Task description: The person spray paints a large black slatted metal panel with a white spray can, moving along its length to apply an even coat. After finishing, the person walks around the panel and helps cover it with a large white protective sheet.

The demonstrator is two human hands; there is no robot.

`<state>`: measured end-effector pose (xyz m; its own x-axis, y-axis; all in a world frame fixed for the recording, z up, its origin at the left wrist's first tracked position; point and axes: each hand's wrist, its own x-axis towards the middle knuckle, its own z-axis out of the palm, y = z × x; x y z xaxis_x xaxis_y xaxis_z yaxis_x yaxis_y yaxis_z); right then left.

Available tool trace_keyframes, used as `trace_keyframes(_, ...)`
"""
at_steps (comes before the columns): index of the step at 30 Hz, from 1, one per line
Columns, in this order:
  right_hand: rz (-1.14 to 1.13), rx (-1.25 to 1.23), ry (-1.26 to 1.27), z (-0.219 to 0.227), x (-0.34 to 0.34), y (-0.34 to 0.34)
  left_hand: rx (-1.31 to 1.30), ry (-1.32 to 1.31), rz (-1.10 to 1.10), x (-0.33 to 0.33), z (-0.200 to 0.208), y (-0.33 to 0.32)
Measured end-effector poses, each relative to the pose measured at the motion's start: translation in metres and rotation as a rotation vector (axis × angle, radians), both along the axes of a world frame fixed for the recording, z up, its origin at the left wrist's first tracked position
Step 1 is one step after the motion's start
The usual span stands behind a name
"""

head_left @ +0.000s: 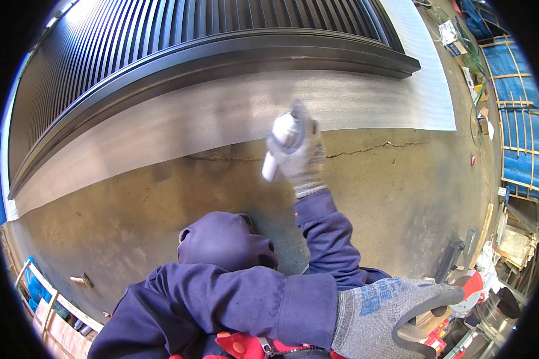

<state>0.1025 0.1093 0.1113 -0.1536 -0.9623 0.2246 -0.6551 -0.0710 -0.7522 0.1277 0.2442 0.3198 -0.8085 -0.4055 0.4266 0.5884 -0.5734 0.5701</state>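
My right hand (pixel 302 152), in a grey glove, is closed around a white spray can (pixel 270 166) held out in front of me. Hand and can are blurred by motion. Just beyond them, a long dark metal rail (pixel 251 60) edges a large slatted panel (pixel 179 24), which lies on a pale protective sheet (pixel 365 102). Across my body to the lower right reaches my left arm. My left hand (pixel 389 314), gloved in grey with a dark palm, has its thumb and forefinger apart in a curve, with no held object visible.
My bent knee (pixel 227 242) in purple cloth is near the centre. A crack runs through the stained concrete floor (pixel 365 197). Blue sheeting on a wooden frame (pixel 518 119) stands at the right. Tools and scraps crowd the lower right; a hammer-like tool (pixel 84 280) lies left.
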Motion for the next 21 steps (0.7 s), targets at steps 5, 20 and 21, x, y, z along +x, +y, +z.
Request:
trace_keyframes(5,0.183,0.107,-0.030,0.008,0.039,0.024,0.009,-0.015,-0.009,0.000,-0.002,0.001)
trace_keyframes(20,-0.373,0.031,0.042,-0.012,-0.084,0.015,0.015,-0.031,-0.066,0.004,-0.001,0.010)
trace_keyframes(21,-0.412,0.024,0.044,-0.011,-0.092,0.018,0.017,-0.025,-0.064,0.004,-0.001,0.010)
